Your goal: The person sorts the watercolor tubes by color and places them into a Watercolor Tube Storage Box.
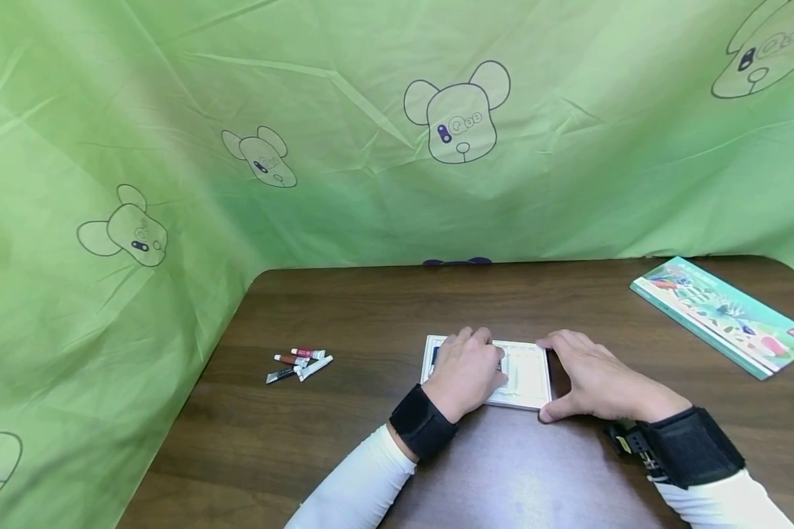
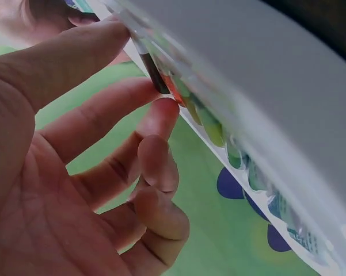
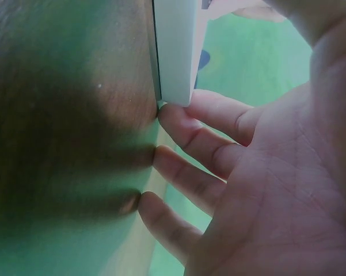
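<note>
A white paint tray (image 1: 526, 375) lies flat on the brown worktop (image 1: 344, 308), near its middle. The left hand (image 1: 466, 371) rests on top of the tray, fingers (image 2: 155, 118) loosely apart and bent over the paint tubes inside. The right hand (image 1: 595, 382) sits at the tray's right edge, fingers (image 3: 201, 118) spread, fingertips touching its corner. Four loose tubes (image 1: 301, 363) lie well to the left; a green box (image 1: 724, 312) lies far right.
</note>
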The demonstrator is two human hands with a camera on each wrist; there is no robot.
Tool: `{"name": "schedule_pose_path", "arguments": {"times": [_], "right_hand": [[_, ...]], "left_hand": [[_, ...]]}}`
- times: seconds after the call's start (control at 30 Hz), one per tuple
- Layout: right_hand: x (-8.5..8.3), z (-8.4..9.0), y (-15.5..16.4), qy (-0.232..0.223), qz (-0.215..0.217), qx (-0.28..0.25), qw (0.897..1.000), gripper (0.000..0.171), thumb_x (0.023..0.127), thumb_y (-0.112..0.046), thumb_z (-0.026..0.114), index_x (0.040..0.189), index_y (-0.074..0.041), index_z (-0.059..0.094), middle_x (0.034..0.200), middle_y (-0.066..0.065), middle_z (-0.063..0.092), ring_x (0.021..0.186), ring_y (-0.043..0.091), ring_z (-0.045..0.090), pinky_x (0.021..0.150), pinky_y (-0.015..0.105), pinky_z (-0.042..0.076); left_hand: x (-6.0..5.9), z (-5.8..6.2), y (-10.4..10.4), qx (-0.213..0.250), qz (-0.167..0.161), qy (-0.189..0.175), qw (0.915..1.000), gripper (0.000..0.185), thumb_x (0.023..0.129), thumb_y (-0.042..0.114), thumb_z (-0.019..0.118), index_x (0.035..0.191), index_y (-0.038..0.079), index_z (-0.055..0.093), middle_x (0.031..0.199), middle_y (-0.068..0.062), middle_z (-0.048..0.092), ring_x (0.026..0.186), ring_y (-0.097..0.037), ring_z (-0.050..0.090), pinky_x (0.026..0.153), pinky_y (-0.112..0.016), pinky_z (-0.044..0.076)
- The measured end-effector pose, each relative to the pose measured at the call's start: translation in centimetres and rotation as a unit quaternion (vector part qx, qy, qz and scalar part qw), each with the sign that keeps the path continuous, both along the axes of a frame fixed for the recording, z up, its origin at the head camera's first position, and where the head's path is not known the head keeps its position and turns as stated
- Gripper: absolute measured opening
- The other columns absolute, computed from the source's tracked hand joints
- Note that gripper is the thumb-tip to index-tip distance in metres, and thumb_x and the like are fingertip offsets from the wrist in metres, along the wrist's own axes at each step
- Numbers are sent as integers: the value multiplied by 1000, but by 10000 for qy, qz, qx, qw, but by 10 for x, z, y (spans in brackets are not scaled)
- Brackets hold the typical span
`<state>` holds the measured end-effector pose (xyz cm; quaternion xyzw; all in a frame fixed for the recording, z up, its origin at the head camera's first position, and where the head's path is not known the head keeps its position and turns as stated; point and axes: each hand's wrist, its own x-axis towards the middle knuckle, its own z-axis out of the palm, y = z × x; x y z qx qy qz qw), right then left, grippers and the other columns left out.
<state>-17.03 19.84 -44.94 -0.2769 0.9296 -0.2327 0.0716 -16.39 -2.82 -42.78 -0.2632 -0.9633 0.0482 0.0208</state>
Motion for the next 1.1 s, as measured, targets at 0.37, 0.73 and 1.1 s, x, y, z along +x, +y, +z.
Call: {"name": "schedule_pose_path", "arguments": {"times": [0.37, 0.73, 1.1], "right_hand": [[-1, 1, -2, -31, 40, 1, 10000, 105, 62, -57, 97, 137, 3, 54, 135, 23, 59, 126, 45, 55, 99, 67, 45], [-2, -1, -1, -48, 12, 9, 10000, 105, 63, -60, 95, 138, 2, 54, 135, 21, 59, 127, 44, 54, 99, 66, 45], [-1, -2, 0, -84, -13, 8, 10000, 107, 63, -60, 95, 139, 3, 53, 137, 23, 58, 129, 45, 53, 100, 68, 45]], "left_hand": [[-2, -2, -7, 93, -34, -46, 9999, 19, 95, 49, 74, 103, 33, 81, 107, 6, 68, 90, -14, 61, 72, -28, 50], [0, -2, -8, 188, -113, -30, 9998, 18, 96, 46, 74, 104, 31, 81, 105, 4, 68, 88, -13, 61, 76, -27, 52], [3, -2, -17, 588, -149, 139, 9981, 20, 97, 41, 75, 110, 26, 81, 99, 2, 68, 83, -13, 60, 72, -23, 49]]}}
